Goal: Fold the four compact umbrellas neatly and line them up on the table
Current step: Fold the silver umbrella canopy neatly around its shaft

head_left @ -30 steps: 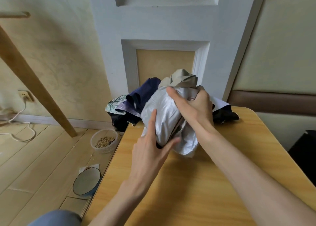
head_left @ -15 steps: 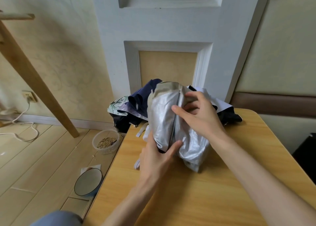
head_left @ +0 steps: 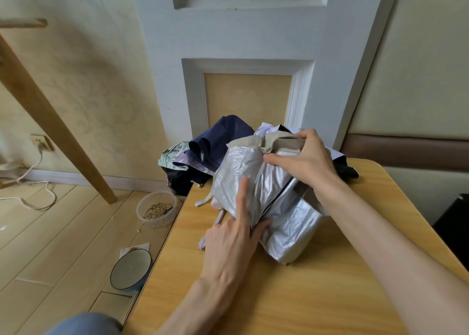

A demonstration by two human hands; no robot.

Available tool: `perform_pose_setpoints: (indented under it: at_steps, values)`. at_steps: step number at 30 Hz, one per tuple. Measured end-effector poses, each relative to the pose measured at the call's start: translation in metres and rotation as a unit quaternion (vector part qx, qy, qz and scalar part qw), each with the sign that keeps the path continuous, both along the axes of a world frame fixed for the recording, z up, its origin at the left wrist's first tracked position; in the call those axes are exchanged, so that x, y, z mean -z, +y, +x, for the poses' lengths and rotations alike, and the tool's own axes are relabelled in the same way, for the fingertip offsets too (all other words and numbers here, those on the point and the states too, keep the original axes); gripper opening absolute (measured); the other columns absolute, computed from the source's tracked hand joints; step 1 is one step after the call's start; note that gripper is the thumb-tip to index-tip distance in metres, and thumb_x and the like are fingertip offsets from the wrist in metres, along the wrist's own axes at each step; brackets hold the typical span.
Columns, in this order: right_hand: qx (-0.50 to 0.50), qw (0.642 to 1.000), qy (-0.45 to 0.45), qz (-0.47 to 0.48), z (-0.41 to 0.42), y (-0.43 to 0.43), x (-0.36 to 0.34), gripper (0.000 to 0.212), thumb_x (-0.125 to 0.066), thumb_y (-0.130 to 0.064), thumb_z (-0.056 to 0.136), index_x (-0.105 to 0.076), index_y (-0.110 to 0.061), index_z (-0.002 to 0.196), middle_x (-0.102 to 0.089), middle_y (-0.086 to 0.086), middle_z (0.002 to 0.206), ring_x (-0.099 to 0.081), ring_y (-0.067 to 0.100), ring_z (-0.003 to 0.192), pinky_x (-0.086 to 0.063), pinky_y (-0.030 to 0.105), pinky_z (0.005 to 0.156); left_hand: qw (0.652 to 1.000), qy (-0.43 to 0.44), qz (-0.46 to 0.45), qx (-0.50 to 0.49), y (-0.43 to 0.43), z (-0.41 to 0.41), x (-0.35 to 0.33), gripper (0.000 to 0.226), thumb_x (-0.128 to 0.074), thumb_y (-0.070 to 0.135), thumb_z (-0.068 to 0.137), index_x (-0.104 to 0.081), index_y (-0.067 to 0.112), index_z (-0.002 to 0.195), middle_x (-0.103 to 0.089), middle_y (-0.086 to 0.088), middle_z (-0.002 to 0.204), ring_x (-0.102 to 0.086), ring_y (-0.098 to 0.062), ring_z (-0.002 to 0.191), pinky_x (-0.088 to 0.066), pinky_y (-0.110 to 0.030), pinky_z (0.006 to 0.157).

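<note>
On the floor (head_left: 63, 233) beside the near left edge of the wooden surface (head_left: 279, 296), a round dark-rimmed bowl (head_left: 130, 268) sits on a white sheet (head_left: 138, 247). On the surface, the left hand (head_left: 228, 238) lies against the silver umbrella (head_left: 286, 223), forefinger straight along its crumpled canopy and thumb spread beside a fold, gripping nothing. The umbrella rests half-gathered at the middle of the surface, a white strap trailing out to its left. Farther along the floor, a clear plastic tub (head_left: 157, 209) holds a shallow layer of brown grain-like bits. The right hand (head_left: 307, 159) grips the umbrella's upper beige edge, fingers curled over it and thumb pressed on the silver. Behind, at the far edge, lie a navy canopy (head_left: 223, 136), a leaf-print canopy (head_left: 172, 154) and a black canopy (head_left: 347, 169), heaped against the panelled wall (head_left: 247, 98).
</note>
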State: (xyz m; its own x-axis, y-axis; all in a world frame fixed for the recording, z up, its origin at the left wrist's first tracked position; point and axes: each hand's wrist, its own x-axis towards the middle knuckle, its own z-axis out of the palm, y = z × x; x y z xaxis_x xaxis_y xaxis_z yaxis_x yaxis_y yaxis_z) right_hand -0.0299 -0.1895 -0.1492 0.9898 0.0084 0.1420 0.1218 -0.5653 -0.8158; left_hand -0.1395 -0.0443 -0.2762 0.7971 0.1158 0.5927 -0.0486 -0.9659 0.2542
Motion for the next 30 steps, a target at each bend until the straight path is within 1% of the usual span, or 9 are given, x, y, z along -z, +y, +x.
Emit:
perform_pose_setpoints:
  at_steps: [2,4,6,9,12,19,22,25,30]
  values:
    - [-0.012,0.998,-0.004,0.057,0.0,-0.001,0.0,0.076,-0.098,-0.041,0.069,-0.046,-0.028,0.122,-0.057,-0.011,0.112,-0.058,0.016,0.108,-0.046,0.031,0.087,1.0,0.009,-0.022,-0.009,-0.001,-0.002,-0.003,0.106,-0.072,0.065,0.087,-0.022,0.015,0.166,-0.037,0.011,0.046,-0.027,-0.012,0.032,-0.023,-0.023,0.033]
    - [-0.018,0.994,-0.019,0.104,-0.003,-0.002,0.0,0.075,-0.099,-0.037,0.067,-0.048,-0.026,0.121,-0.058,-0.015,0.108,-0.061,0.013,0.105,-0.046,0.028,0.083,0.998,0.045,-0.041,-0.032,-0.002,-0.003,-0.007,0.106,-0.057,0.07,0.094,0.005,0.024,0.168,-0.051,0.008,0.058,-0.049,-0.016,0.041,-0.042,-0.03,0.04]
    - [-0.017,0.991,-0.039,0.124,-0.007,-0.001,-0.001,0.076,-0.1,-0.038,0.066,-0.049,-0.027,0.121,-0.059,-0.014,0.108,-0.062,0.012,0.104,-0.049,0.028,0.084,0.992,0.078,-0.09,-0.03,-0.005,-0.005,-0.007,0.102,-0.046,0.074,0.096,0.022,0.038,0.162,-0.07,-0.007,0.1,-0.069,-0.028,0.072,-0.054,-0.039,0.062]
    - [-0.026,0.991,-0.07,0.115,-0.01,0.002,-0.004,0.077,-0.099,-0.042,0.066,-0.049,-0.027,0.123,-0.061,-0.012,0.111,-0.063,0.013,0.106,-0.054,0.034,0.093,0.975,0.097,-0.198,-0.015,-0.007,-0.011,-0.017,0.097,-0.056,0.077,0.09,0.002,0.051,0.163,-0.037,-0.011,0.152,-0.068,-0.036,0.103,-0.052,-0.04,0.081]
    - [-0.034,0.99,-0.078,0.114,-0.012,0.005,-0.011,0.075,-0.098,-0.04,0.068,-0.049,-0.027,0.124,-0.058,-0.015,0.108,-0.061,0.015,0.107,-0.053,0.034,0.092,0.959,0.053,-0.279,-0.003,-0.004,-0.01,-0.019,0.094,-0.064,0.084,0.076,-0.028,0.055,0.158,-0.03,-0.003,0.143,-0.065,-0.031,0.104,-0.053,-0.039,0.086]
    - [-0.058,0.987,-0.094,0.117,-0.01,0.015,-0.017,0.075,-0.098,-0.036,0.069,-0.048,-0.024,0.124,-0.058,-0.012,0.109,-0.062,0.015,0.109,-0.053,0.029,0.088,0.966,0.035,-0.258,-0.014,0.003,-0.005,-0.02,0.071,-0.058,0.093,0.074,-0.067,0.037,0.117,-0.045,0.013,0.132,-0.062,-0.014,0.086,-0.053,-0.036,0.072]
    - [-0.076,0.985,-0.094,0.122,-0.007,0.013,-0.019,0.071,-0.097,-0.032,0.071,-0.049,-0.024,0.123,-0.057,-0.014,0.106,-0.062,0.01,0.101,-0.05,0.02,0.08,0.939,0.027,-0.337,0.066,0.01,0.002,-0.018,0.051,-0.073,0.08,0.078,-0.071,0.034,0.099,-0.069,0.018,0.091,-0.068,-0.011,0.07,-0.057,-0.041,0.064]
    - [-0.117,0.981,-0.079,0.131,-0.004,0.007,-0.022,0.06,-0.093,-0.025,0.079,-0.056,-0.022,0.125,-0.06,-0.012,0.094,-0.059,0.001,0.081,-0.044,0.008,0.065,0.889,0.049,-0.433,0.14,0.011,0.003,-0.022,0.039,-0.08,0.055,0.087,-0.068,0.018,0.083,-0.068,0.004,0.064,-0.063,-0.019,0.047,-0.052,-0.036,0.049]
    - [-0.156,0.977,-0.05,0.134,0.005,-0.003,-0.026,0.052,-0.09,-0.015,0.083,-0.061,-0.02,0.126,-0.066,0.002,0.097,-0.056,-0.005,0.068,-0.046,0.005,0.066,0.839,0.088,-0.506,0.179,-0.001,-0.002,-0.027,0.04,-0.066,0.059,0.091,-0.066,0.019,0.092,-0.058,0.01,0.064,-0.058,-0.019,0.05,-0.053,-0.036,0.049]
